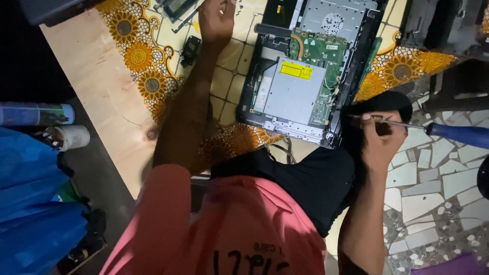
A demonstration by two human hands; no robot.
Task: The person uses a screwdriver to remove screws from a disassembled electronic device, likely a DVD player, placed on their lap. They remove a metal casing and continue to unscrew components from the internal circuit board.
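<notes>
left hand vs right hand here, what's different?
The left hand reaches far forward over the sunflower-patterned cloth, above the opened laptop; the right hand stays near the body at the laptop's near right corner. The right hand grips a blue-handled screwdriver by its metal shaft; whether the left holds anything cannot be told. The left arm is stretched out, the right bent. Both are bare.

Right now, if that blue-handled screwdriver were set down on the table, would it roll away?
Probably: the blue-handled screwdriver looks round and slim, so it may roll. Its metal shaft seems stiff. Held by the right hand's fingers, it looks light.
</notes>
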